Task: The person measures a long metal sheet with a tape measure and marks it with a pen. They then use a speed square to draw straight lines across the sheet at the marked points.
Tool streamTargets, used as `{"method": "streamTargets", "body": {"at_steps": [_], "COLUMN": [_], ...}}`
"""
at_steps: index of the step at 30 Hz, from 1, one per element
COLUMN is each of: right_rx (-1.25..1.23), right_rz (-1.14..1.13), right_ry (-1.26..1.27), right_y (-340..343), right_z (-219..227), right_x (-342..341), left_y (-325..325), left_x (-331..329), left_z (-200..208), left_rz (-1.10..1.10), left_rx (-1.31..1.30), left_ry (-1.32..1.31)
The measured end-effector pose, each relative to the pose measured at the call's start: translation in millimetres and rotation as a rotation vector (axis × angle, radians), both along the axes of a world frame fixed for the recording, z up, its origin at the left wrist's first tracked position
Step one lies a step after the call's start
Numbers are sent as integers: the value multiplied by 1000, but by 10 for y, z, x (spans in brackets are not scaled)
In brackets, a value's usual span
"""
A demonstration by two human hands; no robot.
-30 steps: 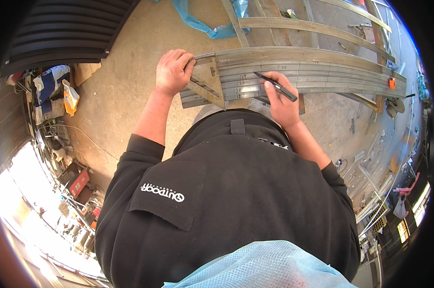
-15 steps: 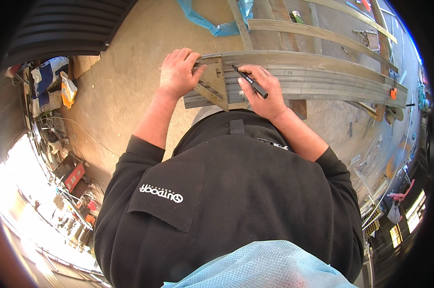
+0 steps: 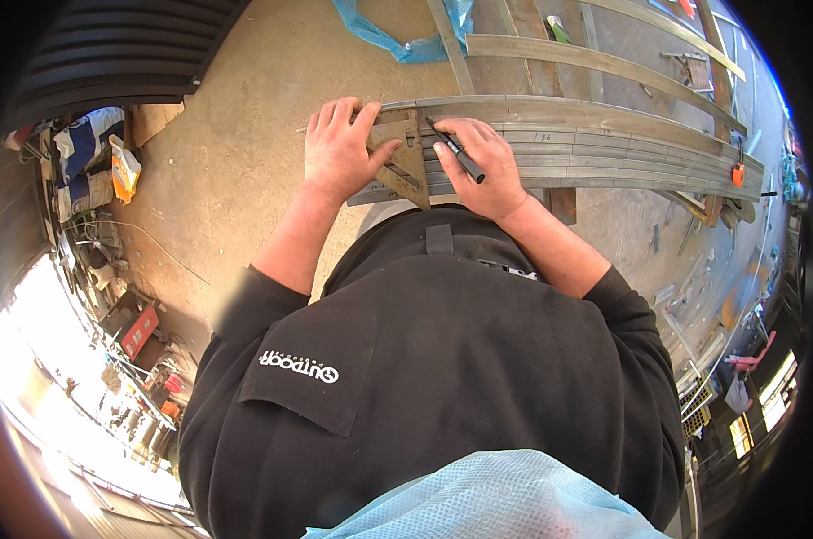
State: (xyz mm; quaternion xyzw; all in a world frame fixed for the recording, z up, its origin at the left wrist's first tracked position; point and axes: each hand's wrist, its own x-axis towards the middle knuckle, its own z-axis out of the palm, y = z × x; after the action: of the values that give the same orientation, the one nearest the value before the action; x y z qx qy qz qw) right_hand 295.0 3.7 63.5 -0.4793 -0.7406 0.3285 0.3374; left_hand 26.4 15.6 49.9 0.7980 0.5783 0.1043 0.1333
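Observation:
A row of long grey metal bars (image 3: 595, 154) lies side by side in front of me, with dark marks drawn across several of them. On their left end rests a worn triangular square (image 3: 403, 153). My left hand (image 3: 339, 151) grips it, thumb on its face and fingers bent toward its far edge. Pinched in my right hand (image 3: 489, 169) is a black marker (image 3: 460, 154), its tip close to the upper right edge of the square. The lower fingers of that hand rest on or just over the bars.
Beyond the bars, loose flat strips (image 3: 595, 61) lie across supports. Blue plastic wrap (image 3: 406, 49) is on the floor at the far side. An orange tape measure (image 3: 738, 174) sits at the bars' right end. Tools and a red box (image 3: 140, 331) crowd the left.
My right hand has shifted left with the marker, bringing its tip nearer the square's edge. My left hand has slid slightly right and toward me, its thumb farther over the square.

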Motion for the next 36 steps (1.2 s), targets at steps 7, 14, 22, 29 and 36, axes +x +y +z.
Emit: {"method": "streamTargets", "body": {"at_steps": [7,14,22,29,36], "right_rx": [3,14,20,40,49], "right_rz": [17,31,45,61,69], "right_ry": [1,-26,-76,-114,-127], "right_y": [6,5,-7,-4,6], "right_z": [-9,-25,-33,-31,-19], "right_x": [-30,-37,-50,-61,-69], "left_y": [-44,-72,-99,-92,-88], "left_x": [40,71,109,128,144], "left_z": [11,10,30,59,70], "left_rz": [36,54,79,98,116], "left_rx": [-10,0,-2,-20,-18], "left_ry": [17,53,96,92,70]}}
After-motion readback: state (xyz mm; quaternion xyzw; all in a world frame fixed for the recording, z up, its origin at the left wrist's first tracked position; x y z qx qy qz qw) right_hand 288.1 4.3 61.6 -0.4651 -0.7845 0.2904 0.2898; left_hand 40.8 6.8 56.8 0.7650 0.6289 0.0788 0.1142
